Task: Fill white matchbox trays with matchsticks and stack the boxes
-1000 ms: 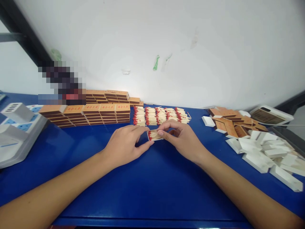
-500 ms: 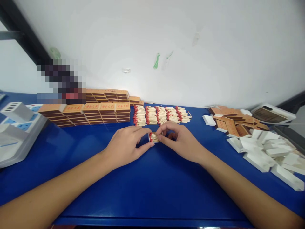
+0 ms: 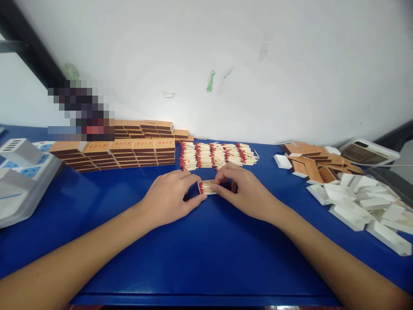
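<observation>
A small white matchbox tray (image 3: 199, 188) lies on the blue table between my hands. Red-tipped matches (image 3: 207, 187) fill it, their heads toward the left end. My left hand (image 3: 171, 193) is closed on that left end, thumb on the near side and forefinger on the far side. At the tray's right end, my right hand (image 3: 243, 189) is closed, with thumb and fingertips on the matches. Its fingers cover that end. Just behind the hands, several heaps of loose matches (image 3: 217, 156) lie side by side.
Stacked orange matchboxes (image 3: 135, 153) stand at the back left. A power strip (image 3: 38, 185) with plugs is at far left. On the right lie orange box sleeves (image 3: 311, 168), a pile of white trays (image 3: 348, 211) and a white device (image 3: 369, 152). A wall (image 3: 193, 51) rises behind.
The tray appears slightly further left in the view, and a little more of its matches shows beside my right fingertips. Both hands keep nearly the same pose.
</observation>
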